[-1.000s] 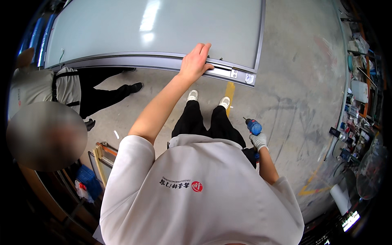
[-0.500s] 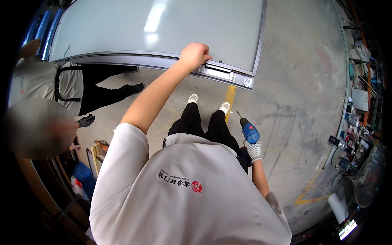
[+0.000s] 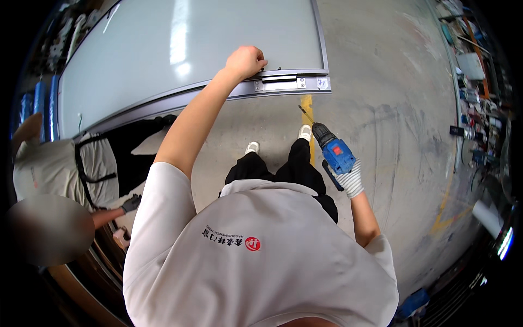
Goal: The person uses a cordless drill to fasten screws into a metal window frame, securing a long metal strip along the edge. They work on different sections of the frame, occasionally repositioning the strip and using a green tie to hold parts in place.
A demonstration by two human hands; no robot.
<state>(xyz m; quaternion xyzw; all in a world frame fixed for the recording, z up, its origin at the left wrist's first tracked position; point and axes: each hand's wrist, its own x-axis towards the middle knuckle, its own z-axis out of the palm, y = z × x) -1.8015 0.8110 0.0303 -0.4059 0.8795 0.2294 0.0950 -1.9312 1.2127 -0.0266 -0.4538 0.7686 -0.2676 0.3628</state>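
Observation:
My bare left hand is closed in a pinch at the near edge of a large glass panel with a grey metal frame. A small dark bit shows under its fingertips, too small to name. Just to its right, a slotted metal plate with screws is set in the frame's side, and a small dark peg stands up from the frame. My right hand, in a striped glove, grips a blue cordless drill. Its long bit points up and left, apart from the frame.
At the left a co-worker in a light shirt and dark trousers stands beside the panel, with a dark-gloved hand lowered. Blue wrapped rolls stand behind. Cluttered shelving lines the right side. A yellow line crosses the concrete floor.
My right hand has raised the drill toward the frame. The panel appears lower at its left end and shifted left in view. My left hand stays pinched at the frame's edge.

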